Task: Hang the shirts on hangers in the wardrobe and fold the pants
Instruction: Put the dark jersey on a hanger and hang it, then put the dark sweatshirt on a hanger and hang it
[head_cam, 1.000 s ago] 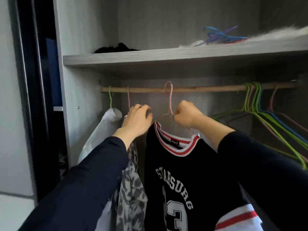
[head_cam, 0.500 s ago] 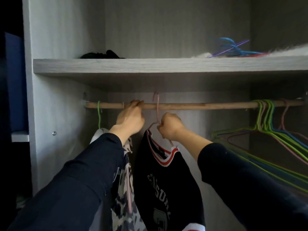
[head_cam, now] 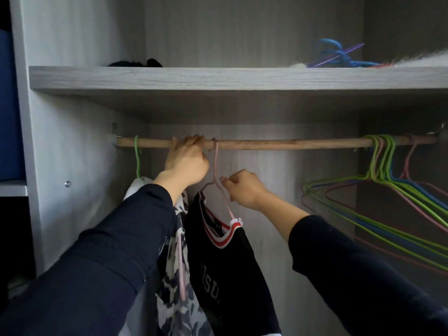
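L hand (head_cam: pixel 185 163) up top, fingers curled over the wooden rod (head_cam: pixel 278 143). R hand (head_cam: pixel 244 187) pinches the pink hanger (head_cam: pixel 215 163) w/ thumb & fingertips, just below its neck. Hook's on the rod; black jersey (head_cam: pixel 225 263) hangs from it, right beside a camo-print shirt (head_cam: pixel 172 292).

dim wardrobe interior, light from the left — deep shadow right, wide-angle edges bowed
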The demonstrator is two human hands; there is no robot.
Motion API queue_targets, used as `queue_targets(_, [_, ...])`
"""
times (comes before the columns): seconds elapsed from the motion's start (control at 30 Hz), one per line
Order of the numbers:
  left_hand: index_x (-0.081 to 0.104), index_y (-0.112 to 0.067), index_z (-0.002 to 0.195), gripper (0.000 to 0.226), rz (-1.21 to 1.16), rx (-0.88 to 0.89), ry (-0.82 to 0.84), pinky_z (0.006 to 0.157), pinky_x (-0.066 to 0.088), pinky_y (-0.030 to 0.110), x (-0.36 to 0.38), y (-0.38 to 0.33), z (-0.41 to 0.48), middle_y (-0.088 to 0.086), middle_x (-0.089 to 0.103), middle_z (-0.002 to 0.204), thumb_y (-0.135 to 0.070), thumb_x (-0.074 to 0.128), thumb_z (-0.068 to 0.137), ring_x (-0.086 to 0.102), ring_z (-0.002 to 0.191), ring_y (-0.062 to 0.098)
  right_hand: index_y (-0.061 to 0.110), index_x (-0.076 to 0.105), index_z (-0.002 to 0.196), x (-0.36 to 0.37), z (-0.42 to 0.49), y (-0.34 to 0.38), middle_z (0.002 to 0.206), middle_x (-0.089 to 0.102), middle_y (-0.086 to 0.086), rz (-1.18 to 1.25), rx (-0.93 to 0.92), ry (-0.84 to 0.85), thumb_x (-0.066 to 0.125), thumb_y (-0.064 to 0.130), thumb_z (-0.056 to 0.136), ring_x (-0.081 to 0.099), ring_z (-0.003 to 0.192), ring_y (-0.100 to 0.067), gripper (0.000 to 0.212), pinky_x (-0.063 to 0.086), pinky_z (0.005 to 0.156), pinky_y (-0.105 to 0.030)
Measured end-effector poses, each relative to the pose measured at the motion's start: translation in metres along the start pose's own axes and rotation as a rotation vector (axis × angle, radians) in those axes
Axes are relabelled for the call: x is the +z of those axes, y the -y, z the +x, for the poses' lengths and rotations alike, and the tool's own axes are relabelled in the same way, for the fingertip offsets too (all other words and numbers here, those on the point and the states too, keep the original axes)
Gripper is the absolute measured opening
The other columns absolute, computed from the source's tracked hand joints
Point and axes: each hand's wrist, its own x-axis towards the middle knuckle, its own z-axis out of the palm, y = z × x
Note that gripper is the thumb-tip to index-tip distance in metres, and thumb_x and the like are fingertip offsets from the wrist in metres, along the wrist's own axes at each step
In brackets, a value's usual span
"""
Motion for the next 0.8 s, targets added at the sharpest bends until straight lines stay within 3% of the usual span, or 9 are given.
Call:
queue_targets(0.13, [0.040, -0.011, 0.141, 0.045, 0.005, -0.015, -0.066, 0.117, 0.005, 0.044, -0.003, -0.037, 0.003, 0.010, 0.043, 0.144, -0.022, 0.037, 0.097, 0.035, 0.135, 0.026, 0.008, 0.066, 0.090, -0.027, -0.012, -0.028, 0.090, 0.066, -0.010, -0.159, 0.031, -0.114, 0.046, 0.038, 0.097, 0.061, 0.082, -0.026, 0.037, 0.052, 0.073, -0.033])
queue_targets(0.23, [0.034, -0.014, 0.145, 0.049, -0.024, 0.103, -0.060, 0.119, 0.005, 0.043, 0.008, -0.083, 0.001, 0.010, 0.035, 0.150, -0.023, 0.037, 0.097, 0.028, 0.139, 0.027, 0.012, 0.065, 0.101, -0.054, -0.026, -0.054, 0.101, 0.067, -0.012, -0.387, 0.048, -0.230, 0.047, 0.037, 0.094, 0.062, 0.091, -0.033, 0.031, 0.051, 0.075, -0.035])
queue_targets(0.37, [0.027, -0.015, 0.149, 0.052, -0.126, 0.206, -0.002, 0.118, 0.008, 0.039, 0.026, -0.143, 0.001, 0.010, 0.027, 0.155, -0.025, 0.036, 0.098, 0.022, 0.142, 0.027, 0.009, 0.061, 0.098, -0.098, -0.055, -0.101, 0.103, 0.064, -0.015, -0.605, 0.080, -0.348, 0.049, 0.029, 0.091, 0.061, 0.094, -0.037, 0.024, 0.040, 0.067, -0.033])
queue_targets(0.43, [0.019, -0.016, 0.152, 0.056, -0.150, 0.248, 0.022, 0.119, 0.009, 0.041, 0.035, -0.165, 0.002, 0.011, 0.020, 0.157, -0.026, 0.035, 0.099, 0.019, 0.144, 0.029, 0.008, 0.059, 0.099, -0.122, -0.071, -0.124, 0.106, 0.062, -0.015, -0.701, 0.089, -0.397, 0.052, 0.027, 0.089, 0.060, 0.099, -0.036, 0.023, 0.042, 0.069, -0.035])
queue_targets(0.63, [0.015, -0.013, 0.153, 0.061, -0.132, 0.250, -0.009, 0.118, 0.006, 0.049, 0.063, -0.194, 0.009, 0.012, 0.016, 0.158, -0.024, 0.038, 0.098, 0.010, 0.145, 0.032, 0.005, 0.052, 0.119, -0.178, -0.101, -0.176, 0.122, 0.052, -0.013, -0.939, 0.172, -0.470, 0.056, 0.022, 0.088, 0.046, 0.117, -0.033, 0.036, 0.044, 0.087, -0.043])
queue_targets(0.8, [0.024, -0.013, 0.151, 0.061, -0.130, 0.260, -0.142, 0.116, 0.014, 0.048, 0.074, -0.192, 0.007, 0.012, 0.028, 0.152, -0.018, 0.043, 0.094, 0.019, 0.140, 0.034, 0.005, 0.057, 0.111, -0.185, -0.096, -0.188, 0.113, 0.056, -0.012, -0.933, 0.164, -0.429, 0.054, 0.017, 0.090, 0.050, 0.111, -0.032, 0.024, 0.044, 0.082, -0.040])
